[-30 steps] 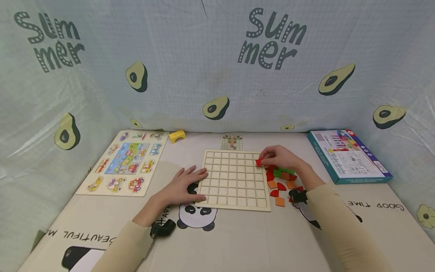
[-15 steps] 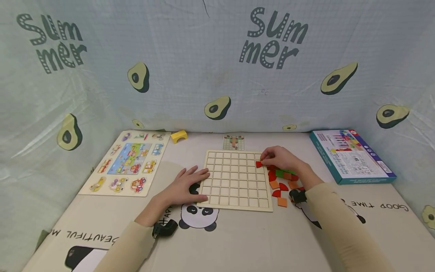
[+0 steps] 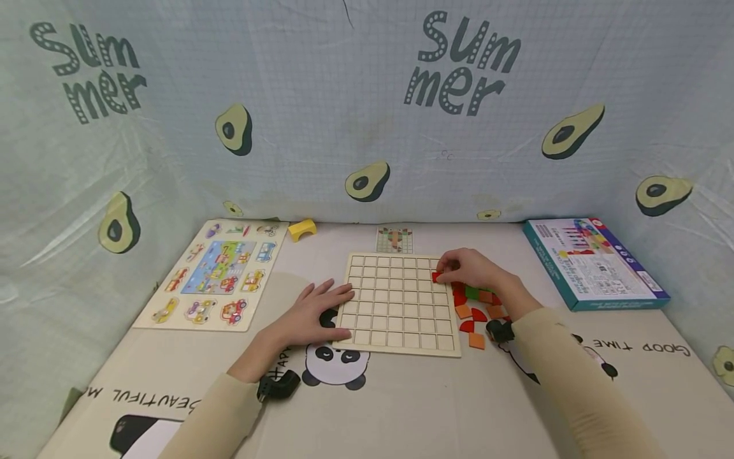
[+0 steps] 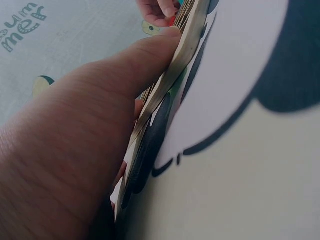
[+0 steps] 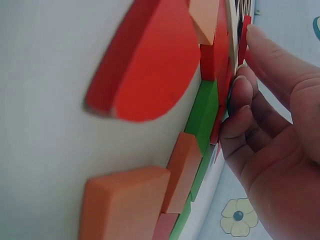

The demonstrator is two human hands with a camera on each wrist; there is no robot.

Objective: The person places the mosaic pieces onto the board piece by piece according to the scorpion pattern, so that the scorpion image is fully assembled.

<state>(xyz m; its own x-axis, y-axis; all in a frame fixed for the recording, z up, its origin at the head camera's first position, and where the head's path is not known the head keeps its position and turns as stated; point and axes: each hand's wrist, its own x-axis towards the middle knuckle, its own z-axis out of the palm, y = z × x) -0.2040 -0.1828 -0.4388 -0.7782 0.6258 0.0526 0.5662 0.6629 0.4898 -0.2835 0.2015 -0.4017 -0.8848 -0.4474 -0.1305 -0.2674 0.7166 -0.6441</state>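
One red piece point(image 3: 436, 276), one gridded board point(image 3: 395, 306)
Left hand point(image 3: 309, 317) — spread open on its left edge; right hand point(image 3: 474, 268) — pinching the piece near the far-right corner.

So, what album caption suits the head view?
Left hand on the gridded board, right hand touching a red piece at its right side.

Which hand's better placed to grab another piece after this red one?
Probably the right hand, beside the loose pieces; the left hand rests on the opposite edge of the wooden board.
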